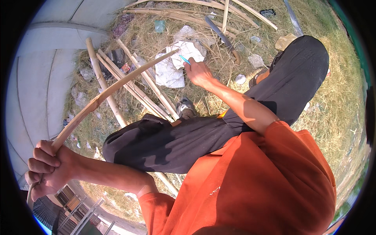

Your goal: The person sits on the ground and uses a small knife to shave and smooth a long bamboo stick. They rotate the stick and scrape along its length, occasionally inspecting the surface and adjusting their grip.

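My left hand [49,166] is closed in a fist around the near end of a long, slightly bent wooden strip [105,94]. The strip slants up and away, and its thin far end lies over flat white pieces [170,72], which could be stone or paper. My right hand [197,72] pinches a slim turquoise pen [184,59] just right of the strip's far end. Whether the pen's tip touches anything, I cannot tell.
A machete [221,34] with a wooden handle lies on the dry grass beyond my right hand; another blade [293,17] is farther right. Long poles and split strips [147,76] lie left and at the back. A pale wall [39,78] stands at left.
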Motion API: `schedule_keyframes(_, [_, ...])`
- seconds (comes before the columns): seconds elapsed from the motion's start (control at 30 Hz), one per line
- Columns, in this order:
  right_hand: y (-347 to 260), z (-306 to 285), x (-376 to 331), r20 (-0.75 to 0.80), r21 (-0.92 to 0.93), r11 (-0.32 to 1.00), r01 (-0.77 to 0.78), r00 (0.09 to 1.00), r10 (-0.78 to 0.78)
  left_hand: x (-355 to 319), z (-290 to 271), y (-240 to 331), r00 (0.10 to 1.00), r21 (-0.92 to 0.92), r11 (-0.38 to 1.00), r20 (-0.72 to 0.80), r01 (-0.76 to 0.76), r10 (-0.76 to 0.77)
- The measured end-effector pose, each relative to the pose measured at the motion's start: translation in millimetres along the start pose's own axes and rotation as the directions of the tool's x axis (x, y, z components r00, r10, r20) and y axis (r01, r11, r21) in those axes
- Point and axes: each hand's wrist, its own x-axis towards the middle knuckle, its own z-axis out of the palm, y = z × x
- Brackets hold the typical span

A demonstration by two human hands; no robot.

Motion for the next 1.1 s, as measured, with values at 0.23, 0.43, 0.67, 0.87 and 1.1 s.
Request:
schedule_keyframes(0.23, [-60, -11, -37, -0.134, 0.023, 0.828, 0.560, 0.823, -0.552, 7, 4, -7, 0.965, -0.191, 0.981, 0.259, 0.028, 0.023])
schedule_keyframes(0.43, [-60, -4, -38, -0.129, -0.014, 0.908, 0.419, 0.900, -0.418, 4, -4, -13, 0.963, -0.282, 0.959, 0.265, 0.026, 0.052])
schedule_keyframes(0.67, [16, 48, 3, -0.301, -0.324, 0.914, 0.246, 0.889, -0.346, 2, 2, -14, 0.968, -0.276, 0.961, 0.236, -0.012, 0.080])
schedule_keyframes(0.87, [46, 31, -15, -0.222, -0.113, 0.979, 0.168, 0.956, -0.190, -10, 1, -5, 0.957, -0.287, 0.956, 0.289, 0.064, 0.023])
schedule_keyframes(1.1, [-101, -30, -87, -0.017, 0.351, 0.831, 0.432, 0.890, -0.456, 4, 6, -6, 0.978, -0.157, 0.986, 0.186, -0.063, 0.092])
